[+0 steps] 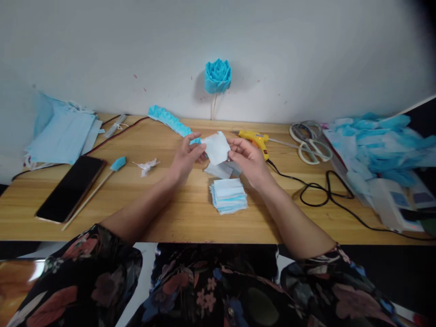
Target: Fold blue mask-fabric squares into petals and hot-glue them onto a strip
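Between my two hands is a pale fabric square [217,148], its white side up and one corner sticking up. My left hand [186,156] pinches its left edge, while the thumb and fingers of my right hand [248,161] grip its right edge. Under the square lie some grey-white pieces [220,170]. Closer to me sits a stack of white and blue fabric squares [229,195]. Behind my left hand runs a row of folded blue petals [170,121]. A yellow glue gun [255,140] with a glue stick in its back lies beyond my right hand.
A blue fabric rose [218,77] on a stick stands against the wall. At left are face masks [61,131], a phone [71,188], a blue-tipped stick [91,195] and a white scrap [147,167]. Scissors [315,152], a black cord [329,193] and blue scraps [378,145] lie right.
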`<state>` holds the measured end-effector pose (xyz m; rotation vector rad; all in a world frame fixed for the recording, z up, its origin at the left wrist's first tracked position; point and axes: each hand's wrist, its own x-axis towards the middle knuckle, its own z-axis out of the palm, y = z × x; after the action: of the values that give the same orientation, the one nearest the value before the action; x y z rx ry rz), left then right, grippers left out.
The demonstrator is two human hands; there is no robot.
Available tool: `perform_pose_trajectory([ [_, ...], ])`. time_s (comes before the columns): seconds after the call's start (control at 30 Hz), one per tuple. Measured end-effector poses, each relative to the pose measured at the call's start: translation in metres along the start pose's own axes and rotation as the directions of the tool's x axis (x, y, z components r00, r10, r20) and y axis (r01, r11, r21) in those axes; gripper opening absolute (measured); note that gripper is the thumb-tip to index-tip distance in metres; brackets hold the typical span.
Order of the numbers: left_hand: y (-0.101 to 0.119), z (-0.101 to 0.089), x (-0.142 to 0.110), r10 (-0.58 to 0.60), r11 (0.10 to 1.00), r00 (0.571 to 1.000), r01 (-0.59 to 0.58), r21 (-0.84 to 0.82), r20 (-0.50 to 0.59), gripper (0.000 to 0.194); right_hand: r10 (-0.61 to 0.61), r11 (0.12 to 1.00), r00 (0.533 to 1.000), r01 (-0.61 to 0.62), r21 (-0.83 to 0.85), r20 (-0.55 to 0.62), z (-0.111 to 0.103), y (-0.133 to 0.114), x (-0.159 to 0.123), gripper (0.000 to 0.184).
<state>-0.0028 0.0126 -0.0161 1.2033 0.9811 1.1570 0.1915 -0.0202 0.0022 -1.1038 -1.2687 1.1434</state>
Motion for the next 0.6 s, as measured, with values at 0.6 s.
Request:
perform_pose_trajectory([
  [0.6, 0.003, -0.002, -0.003, 0.512, 0.562, 0.789, -0.606, 0.563, 0.339, 0.038, 0.269, 0.921, 0.961, -0.278, 0.272, 0.072, 0.001, -0.005, -0.001, 0.031],
])
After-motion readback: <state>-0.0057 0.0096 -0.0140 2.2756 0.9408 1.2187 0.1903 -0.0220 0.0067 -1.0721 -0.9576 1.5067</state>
